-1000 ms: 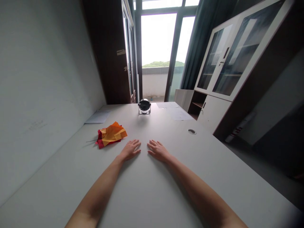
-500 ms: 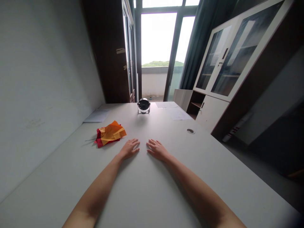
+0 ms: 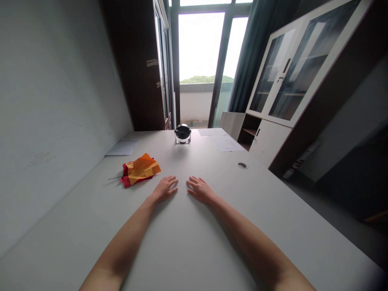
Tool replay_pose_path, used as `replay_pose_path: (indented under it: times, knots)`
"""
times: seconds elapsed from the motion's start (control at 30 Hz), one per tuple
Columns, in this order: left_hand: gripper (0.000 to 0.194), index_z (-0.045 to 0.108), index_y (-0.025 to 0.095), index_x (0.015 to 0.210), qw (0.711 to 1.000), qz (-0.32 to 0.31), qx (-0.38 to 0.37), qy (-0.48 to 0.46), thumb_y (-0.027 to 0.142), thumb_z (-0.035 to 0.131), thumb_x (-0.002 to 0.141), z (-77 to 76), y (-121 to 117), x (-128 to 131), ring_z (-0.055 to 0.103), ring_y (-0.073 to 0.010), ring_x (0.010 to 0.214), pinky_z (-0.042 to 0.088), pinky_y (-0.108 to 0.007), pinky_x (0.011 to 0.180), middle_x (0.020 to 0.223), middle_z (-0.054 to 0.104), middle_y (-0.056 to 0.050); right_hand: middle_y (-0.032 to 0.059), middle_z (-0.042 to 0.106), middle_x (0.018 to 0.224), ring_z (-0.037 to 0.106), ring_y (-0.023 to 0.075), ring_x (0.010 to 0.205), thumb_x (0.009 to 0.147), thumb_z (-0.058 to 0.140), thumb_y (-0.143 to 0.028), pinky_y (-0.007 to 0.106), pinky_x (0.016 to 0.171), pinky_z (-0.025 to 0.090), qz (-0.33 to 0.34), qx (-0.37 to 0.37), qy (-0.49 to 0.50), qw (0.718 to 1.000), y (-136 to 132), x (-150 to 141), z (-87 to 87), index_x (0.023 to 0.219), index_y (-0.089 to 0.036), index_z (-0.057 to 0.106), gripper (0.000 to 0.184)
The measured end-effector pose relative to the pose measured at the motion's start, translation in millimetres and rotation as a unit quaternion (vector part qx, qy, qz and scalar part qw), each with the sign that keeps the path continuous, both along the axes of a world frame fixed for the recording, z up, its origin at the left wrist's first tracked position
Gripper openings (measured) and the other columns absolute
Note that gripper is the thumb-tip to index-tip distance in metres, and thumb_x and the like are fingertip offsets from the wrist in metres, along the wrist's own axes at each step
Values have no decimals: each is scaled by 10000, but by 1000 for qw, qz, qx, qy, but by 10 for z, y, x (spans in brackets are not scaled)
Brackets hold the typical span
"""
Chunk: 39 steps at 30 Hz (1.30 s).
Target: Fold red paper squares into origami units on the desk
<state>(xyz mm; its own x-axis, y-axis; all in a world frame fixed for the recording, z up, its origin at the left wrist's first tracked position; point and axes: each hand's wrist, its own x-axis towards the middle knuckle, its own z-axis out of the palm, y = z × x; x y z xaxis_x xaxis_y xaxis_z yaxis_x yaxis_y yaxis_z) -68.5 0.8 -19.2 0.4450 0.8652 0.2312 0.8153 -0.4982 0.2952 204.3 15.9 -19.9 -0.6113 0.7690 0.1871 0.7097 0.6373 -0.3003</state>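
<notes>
My left hand (image 3: 165, 189) lies palm down on the white table (image 3: 188, 246), its fingers stretched and a little apart. Facing it across a narrow gap, my right hand (image 3: 200, 190) also rests flat on the table with fingers spread. Neither holds anything. Nearest to my left hand, just beyond it to the left, is a crumpled orange sheet (image 3: 144, 166) on top of a red sheet (image 3: 127, 182); they look like thin paper or cloth. A thin dark wire or stick (image 3: 114, 178) pokes out from their left side.
A round black device on a metal stand (image 3: 182, 134) stands near the table's far edge. White papers lie at the far left (image 3: 122, 147) and far right (image 3: 228, 143). A cable hole (image 3: 242, 165) is at the right. A wall borders the left; a glass-door cabinet (image 3: 273, 81) stands right.
The view has shifted very slightly. Both hands and the things on the table stay where they were.
</notes>
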Motion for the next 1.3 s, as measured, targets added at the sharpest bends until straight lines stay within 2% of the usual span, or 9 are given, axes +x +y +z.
replay_pose_path:
  times: [1.0,1.1,1.23,1.3]
  knots:
    - [407,625,271,1293,999,4,7,-36,376,576,903,6,18,0,476,-245,1346,341,-430,1164,1438,546,-61,90,416,1543,342,259,1449,954,493,-496,491,1190,235,-2,10,2,1000,20,2,-36,1420,-291,512,509]
    - [327,676,275,1206,997,48,33,-59,350,527,925,40,14,-19,516,-234,1286,375,-416,1140,1378,593,-40,90,418,1541,341,258,1449,953,500,-491,489,1191,234,0,11,5,1000,25,9,-47,1419,-288,512,509]
    - [311,724,251,1091,977,171,98,-76,307,455,946,148,6,-157,506,-265,1258,352,-470,1144,1291,633,-59,81,418,1542,344,253,1448,950,511,-479,485,1191,238,4,6,11,1000,29,12,-52,1418,-295,512,503]
    - [308,732,252,1078,964,231,109,-69,311,467,932,179,10,-257,438,-308,1322,308,-528,1155,1346,593,-71,82,425,1537,347,253,1447,939,535,-468,488,1191,237,2,1,12,1000,30,9,-48,1413,-298,518,503]
